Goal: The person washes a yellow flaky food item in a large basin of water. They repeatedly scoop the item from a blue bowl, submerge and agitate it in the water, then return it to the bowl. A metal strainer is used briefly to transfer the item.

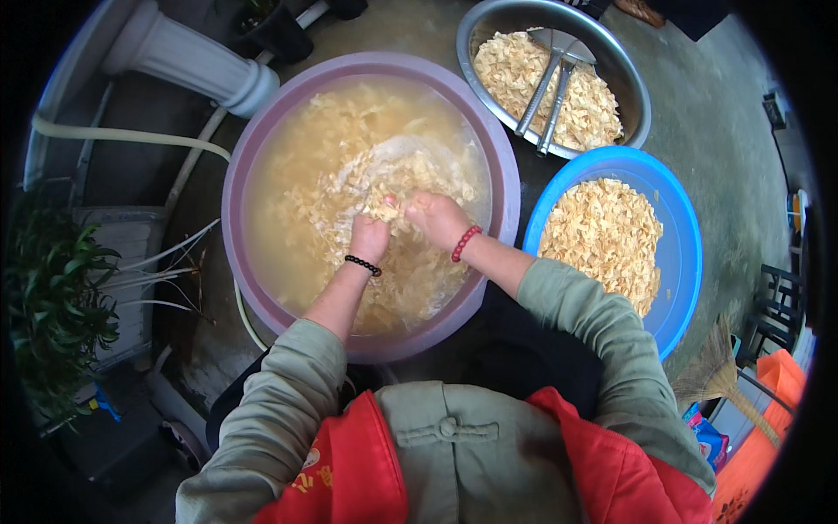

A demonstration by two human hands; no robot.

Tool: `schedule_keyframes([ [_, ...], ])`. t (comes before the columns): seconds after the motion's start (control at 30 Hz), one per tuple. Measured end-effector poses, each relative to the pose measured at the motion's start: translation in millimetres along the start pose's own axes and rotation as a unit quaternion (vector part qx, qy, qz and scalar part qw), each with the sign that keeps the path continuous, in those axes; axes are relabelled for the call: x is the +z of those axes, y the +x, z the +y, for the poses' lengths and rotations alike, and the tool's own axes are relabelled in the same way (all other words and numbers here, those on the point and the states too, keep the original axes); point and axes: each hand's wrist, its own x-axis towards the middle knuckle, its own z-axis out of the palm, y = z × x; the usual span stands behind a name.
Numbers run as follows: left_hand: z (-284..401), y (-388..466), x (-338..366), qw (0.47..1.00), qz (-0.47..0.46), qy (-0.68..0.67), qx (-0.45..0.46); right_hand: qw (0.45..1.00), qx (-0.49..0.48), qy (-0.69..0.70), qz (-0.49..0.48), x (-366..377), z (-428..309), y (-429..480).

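A large round purple plastic tub (501, 196) holds cloudy water with many pale, thin flakes (314, 203) of food, perhaps dried vegetable slices. Both hands are over its middle, at the water. My left hand (370, 236), below a black bead bracelet, has its fingers curled around some of the wet flakes. Close beside it on the right, my right hand (435, 217), with a red bead bracelet at the wrist, is at the same clump; its fingertips are blurred and partly hidden, so its hold cannot be made out. A small reddish spot shows between the hands.
At the upper right, a steel basin (641, 111) holds dry flakes and two metal-handled utensils (553, 98). A blue plastic basin (684, 262) of flakes stands below it. A pale hose (131, 133) runs behind the tub. A straw broom (713, 370) is at the right, potted plants at the left.
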Motion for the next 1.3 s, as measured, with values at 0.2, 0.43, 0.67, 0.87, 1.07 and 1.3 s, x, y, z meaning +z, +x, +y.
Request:
schedule_keyframes([
  [0.2, -13, 28, -22, 0.985, -0.091, 0.135, -0.063, 0.984, -0.060, -0.139, 0.090, -23, 14, 26],
  [0.43, -70, 6, 8, 0.793, -0.251, 0.553, 0.044, 0.882, 0.029, -0.442, -0.163, -11, 54, -12],
  [0.67, -21, 2, -11, 0.745, -0.489, 0.453, -0.020, 0.853, 0.016, -0.448, -0.268, 1, 27, -24],
  [0.87, 3, 53, -8, 0.856, -0.203, 0.471, 0.061, 0.902, -0.050, -0.412, -0.122, -20, 25, -15],
  [1.07, -16, 81, 43, 0.886, -0.171, 0.410, 0.129, 0.913, -0.195, -0.358, -0.021, -20, 69, -34],
  [1.3, -23, 29, 54, 0.696, -0.383, 0.605, 0.060, 0.922, -0.023, -0.354, -0.156, -20, 78, -21],
])
